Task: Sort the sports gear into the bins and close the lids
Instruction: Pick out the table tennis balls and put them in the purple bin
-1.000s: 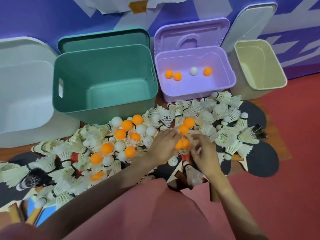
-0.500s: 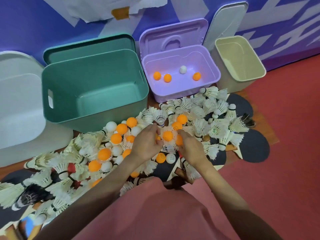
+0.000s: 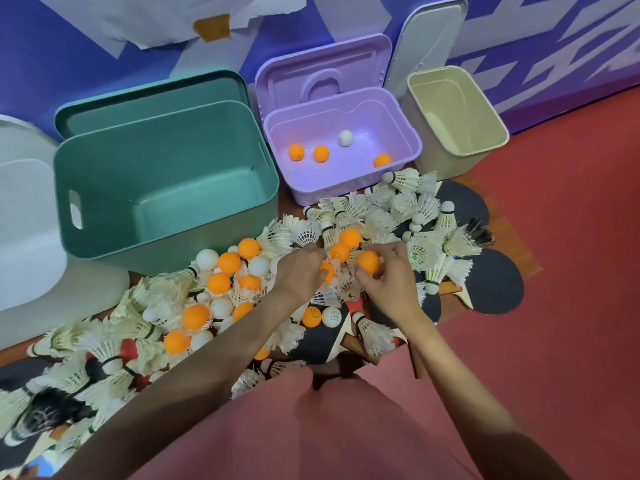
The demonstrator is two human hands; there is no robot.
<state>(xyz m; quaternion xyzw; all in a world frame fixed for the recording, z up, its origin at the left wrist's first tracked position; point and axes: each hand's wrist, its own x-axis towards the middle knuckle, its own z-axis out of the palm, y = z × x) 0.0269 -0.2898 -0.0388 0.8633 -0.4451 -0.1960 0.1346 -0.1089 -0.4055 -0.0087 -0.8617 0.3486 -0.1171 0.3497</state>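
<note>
Right hand [image 3: 388, 282] pinches an orange ball [image 3: 368, 262] at its fingertips; left hand [image 3: 300, 271] curls over another ball [image 3: 326, 270] just beside it. Light, smooth and rolly, so cup each whole. Ahead of both hands, the purple bin [image 3: 412, 147] holds four balls: three orange, one white.

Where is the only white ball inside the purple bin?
The white ball lies toward the back of the purple plastic bin, right of centre, behind three orange balls.
</note>
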